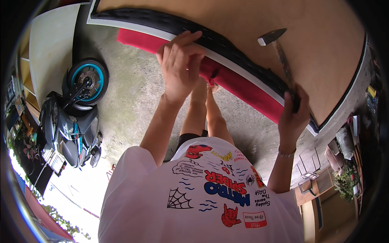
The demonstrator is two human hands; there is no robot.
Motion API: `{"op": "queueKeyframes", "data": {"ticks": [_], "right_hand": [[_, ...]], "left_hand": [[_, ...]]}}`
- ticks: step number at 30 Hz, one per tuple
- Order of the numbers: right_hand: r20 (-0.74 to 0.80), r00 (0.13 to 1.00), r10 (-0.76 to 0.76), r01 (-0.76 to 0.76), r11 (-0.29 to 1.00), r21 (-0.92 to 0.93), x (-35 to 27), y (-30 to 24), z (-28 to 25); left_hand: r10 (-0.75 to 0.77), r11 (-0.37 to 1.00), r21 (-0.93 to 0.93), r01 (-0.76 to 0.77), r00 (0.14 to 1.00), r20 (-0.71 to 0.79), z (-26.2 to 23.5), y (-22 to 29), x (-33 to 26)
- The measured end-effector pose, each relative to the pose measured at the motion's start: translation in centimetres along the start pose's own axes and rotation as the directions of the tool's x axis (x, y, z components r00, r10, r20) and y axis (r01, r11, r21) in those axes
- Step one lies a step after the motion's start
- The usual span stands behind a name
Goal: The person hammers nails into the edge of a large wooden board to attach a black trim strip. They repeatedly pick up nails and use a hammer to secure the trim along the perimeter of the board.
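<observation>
The person in the white printed shirt (133, 194) has both hands up at a big brown board (328, 60). A black strip (142, 19) runs along the board's near edge, with a white band (244, 73) just outside it and a length of red cloth (239, 89) showing beyond that.

The left hand (178, 60) sits on that near edge, somewhat left of its middle. It is half curled: one finger stretches across onto the black strip, the others bend in, and the thumb is drawn toward them. From here I cannot tell whether anything is pinched between them.

The right hand (293, 115) is wrapped round the lower end of a hammer (284, 64), near the board's right-hand near corner, with a bracelet (286, 154) on that wrist. The hammer's metal head is over the brown face, inward from the near edge; whether it touches the board I cannot tell. A motorcycle (75, 121) stands well apart, off to the left.
</observation>
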State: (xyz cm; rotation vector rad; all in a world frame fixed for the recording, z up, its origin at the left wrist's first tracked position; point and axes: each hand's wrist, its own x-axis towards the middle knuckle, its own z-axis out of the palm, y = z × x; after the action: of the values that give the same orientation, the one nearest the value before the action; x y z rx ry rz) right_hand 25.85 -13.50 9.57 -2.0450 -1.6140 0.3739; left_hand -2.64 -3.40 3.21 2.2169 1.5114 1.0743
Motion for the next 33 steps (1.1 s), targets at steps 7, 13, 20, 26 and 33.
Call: {"op": "queueKeyframes", "data": {"ticks": [7, 13, 20, 26, 33], "right_hand": [[-0.107, 0.978, -0.178, 0.139, 0.944, -0.300, 6.3, 3.8, 2.1], [-0.037, 0.946, -0.322, 0.293, 0.896, -0.333, 7.1, 0.2, 3.0], [0.185, 0.933, -0.308, 0.340, 0.924, -0.177, 4.5, -9.4, 10.2], [0.079, 0.948, -0.309, 0.318, 0.938, -0.141, 4.4, -8.7, 11.4], [0.119, 0.968, -0.220, 0.208, 0.972, 0.109, 5.5, -9.2, 11.6]], "left_hand": [[0.185, 0.982, 0.015, -0.188, 0.974, 0.127, -0.7, -1.3, -1.1], [0.139, 0.988, 0.050, -0.145, 0.983, 0.118, 0.1, -1.0, -1.8], [0.063, 0.998, -0.008, -0.063, 0.971, 0.231, -1.1, -0.5, -1.5], [0.093, 0.996, -0.031, -0.089, 0.978, 0.185, -0.5, 0.4, -2.2], [0.126, 0.989, -0.096, -0.112, 0.980, 0.155, -0.5, -0.5, -2.0]]}}
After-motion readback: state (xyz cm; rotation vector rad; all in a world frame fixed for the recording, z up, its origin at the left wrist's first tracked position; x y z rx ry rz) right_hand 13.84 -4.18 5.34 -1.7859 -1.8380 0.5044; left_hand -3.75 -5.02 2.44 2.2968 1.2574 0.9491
